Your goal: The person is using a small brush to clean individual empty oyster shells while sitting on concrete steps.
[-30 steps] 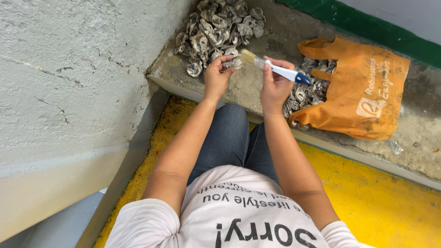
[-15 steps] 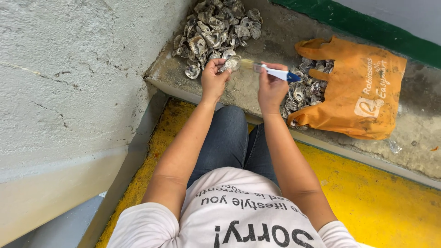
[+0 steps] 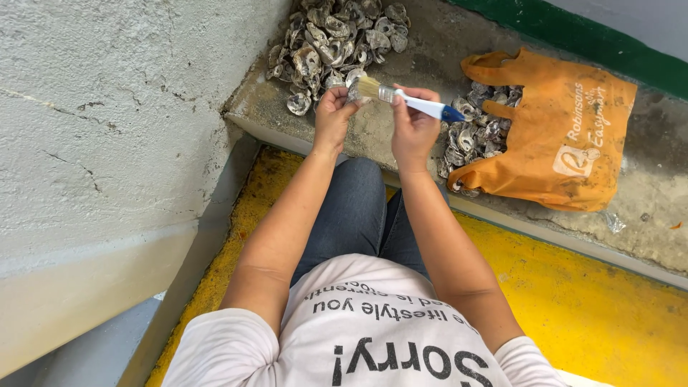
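On the concrete ledge (image 3: 401,143) beside an orange bag (image 3: 566,136), right hand (image 3: 414,125) grips a brush (image 3: 408,100), left hand (image 3: 333,115) pinching a shell (image 3: 353,80).

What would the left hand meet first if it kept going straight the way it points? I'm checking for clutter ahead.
Probably the pile of oyster shells on the concrete ledge, just beyond the left hand; depth is uncertain.

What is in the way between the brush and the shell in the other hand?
Nothing visible. The right hand holds the paintbrush by its white and blue handle, and the bristles already reach the shell that the left hand holds up, above the concrete ledge.
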